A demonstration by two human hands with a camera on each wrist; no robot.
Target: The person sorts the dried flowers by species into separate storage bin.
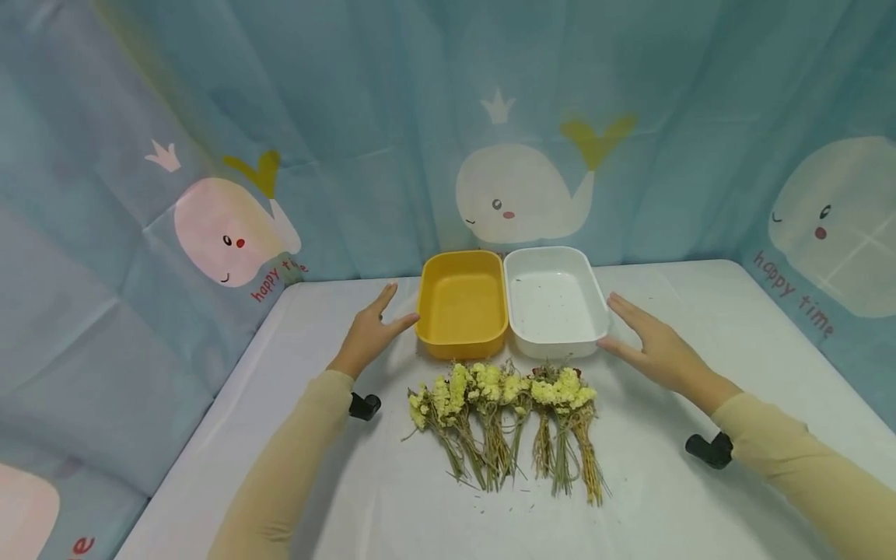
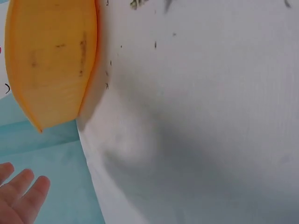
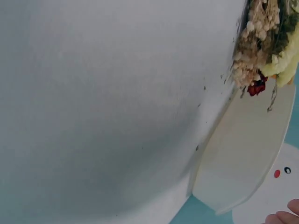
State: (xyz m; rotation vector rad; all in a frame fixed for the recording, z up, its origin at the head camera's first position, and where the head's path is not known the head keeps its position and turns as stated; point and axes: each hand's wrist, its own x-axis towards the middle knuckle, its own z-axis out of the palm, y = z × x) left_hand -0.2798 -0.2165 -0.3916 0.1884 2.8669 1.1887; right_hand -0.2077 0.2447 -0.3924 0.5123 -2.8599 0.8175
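My left hand [image 1: 367,333] is held with straight, spread fingers beside the left wall of a yellow plastic bin [image 1: 462,307]. On the other side, my right hand [image 1: 654,348], thumb apart from its straight fingers, is beside a white plastic bin [image 1: 556,299]. Neither hand holds anything; whether the thumb tips touch the bins I cannot tell. The two bins stand side by side. Before them lie several bunches of dried yellow flowers [image 1: 455,385], stems toward me. A small dark red bloom [image 3: 257,87] shows among them in the right wrist view.
A white-covered table [image 1: 392,498] bears the bins and flowers. Small plant crumbs [image 1: 504,509] are scattered near the stems and, in the left wrist view, beside the yellow bin. A blue curtain [image 1: 378,117] with printed whales hangs behind and at the sides.
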